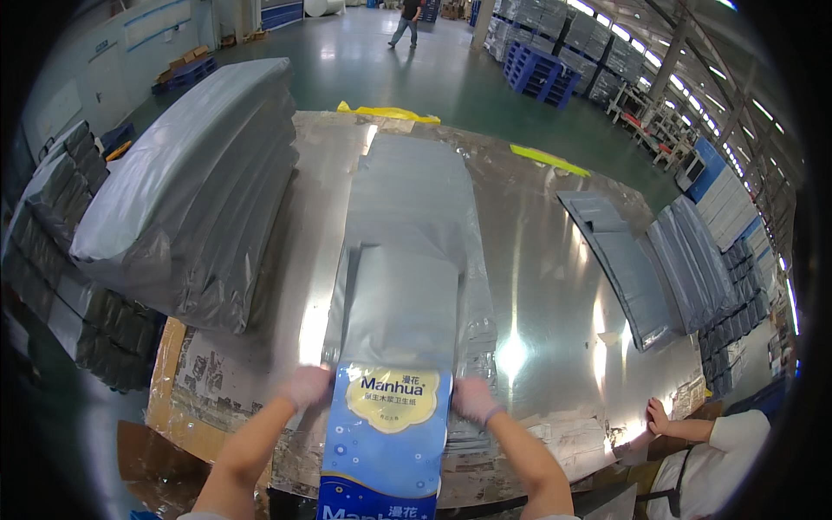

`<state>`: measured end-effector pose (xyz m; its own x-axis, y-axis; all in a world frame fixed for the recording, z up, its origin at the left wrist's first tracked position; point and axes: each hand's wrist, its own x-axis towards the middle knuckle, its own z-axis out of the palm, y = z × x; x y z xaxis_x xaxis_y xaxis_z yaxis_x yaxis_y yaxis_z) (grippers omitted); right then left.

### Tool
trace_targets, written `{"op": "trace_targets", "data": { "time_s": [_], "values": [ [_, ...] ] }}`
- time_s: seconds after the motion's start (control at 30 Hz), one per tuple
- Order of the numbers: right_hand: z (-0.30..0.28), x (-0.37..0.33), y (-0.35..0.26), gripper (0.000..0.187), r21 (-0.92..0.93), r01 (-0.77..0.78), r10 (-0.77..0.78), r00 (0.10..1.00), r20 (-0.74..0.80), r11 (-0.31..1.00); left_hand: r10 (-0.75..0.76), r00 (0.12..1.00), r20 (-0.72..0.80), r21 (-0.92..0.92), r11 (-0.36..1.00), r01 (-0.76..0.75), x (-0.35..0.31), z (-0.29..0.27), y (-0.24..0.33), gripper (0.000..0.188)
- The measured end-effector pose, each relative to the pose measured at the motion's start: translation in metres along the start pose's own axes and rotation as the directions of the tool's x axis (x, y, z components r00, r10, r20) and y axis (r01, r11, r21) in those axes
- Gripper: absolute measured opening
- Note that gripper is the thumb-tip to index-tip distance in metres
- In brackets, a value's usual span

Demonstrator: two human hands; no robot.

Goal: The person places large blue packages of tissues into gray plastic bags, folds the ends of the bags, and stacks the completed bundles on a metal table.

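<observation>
**Snag risk at the pack's far edge**

Your blue printed pack [386,451] is at bottom centre, near end cut off by the frame. Left hand [308,386] and right hand [476,401] sit apart, one at each side near its far corners; fingers partly hidden, can't tell if they're pinching. Uneven pressure could skew it. Co-worker's hand [659,417], lower right, is well apart from yours. Grey plastic film [403,299], centre, meets the pack's far edge; wrinkles could bunch or tear if you push. Tall grey stack [199,191], upper left, could slide if bumped.
</observation>
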<state>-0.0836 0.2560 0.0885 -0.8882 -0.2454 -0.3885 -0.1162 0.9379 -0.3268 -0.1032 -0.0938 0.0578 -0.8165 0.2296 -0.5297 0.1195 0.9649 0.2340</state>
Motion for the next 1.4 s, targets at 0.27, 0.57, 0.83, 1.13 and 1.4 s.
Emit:
{"op": "trace_targets", "data": {
  "time_s": [0.27, 0.57, 0.83, 1.13, 1.4],
  "values": [
    [0.119, -0.222, -0.040, 0.018, -0.093, 0.143, -0.089, 0.899, 0.429, 0.985, 0.052, 0.746, 0.663, -0.102, 0.995, 0.021, -0.225, 0.044, 0.042, 0.054],
    [0.191, -0.223, -0.058, 0.028, 0.209, -0.018, -0.034, 0.970, 0.241, 0.978, 0.433, 0.782, -0.448, -0.540, 0.566, -0.623, -0.211, 0.160, 0.029, 0.044],
    [0.259, -0.194, -0.056, 0.018, 0.599, -0.433, -0.234, 0.894, 0.382, -0.673, 0.531, 0.755, -0.384, -0.254, 0.725, -0.640, -0.169, 0.196, 0.016, 0.029],
    [0.214, -0.280, -0.031, 0.027, 0.870, -0.086, 0.245, 0.969, -0.041, 0.485, 0.003, 0.968, 0.252, -0.729, 0.659, 0.187, -0.282, 0.125, -0.040, 0.020],
    [0.223, -0.248, -0.066, 0.028, 0.866, -0.292, 0.337, 0.929, 0.155, 0.406, 0.323, 0.927, -0.189, -0.404, 0.835, -0.373, -0.241, 0.130, 0.075, 0.030]
  ]
}}
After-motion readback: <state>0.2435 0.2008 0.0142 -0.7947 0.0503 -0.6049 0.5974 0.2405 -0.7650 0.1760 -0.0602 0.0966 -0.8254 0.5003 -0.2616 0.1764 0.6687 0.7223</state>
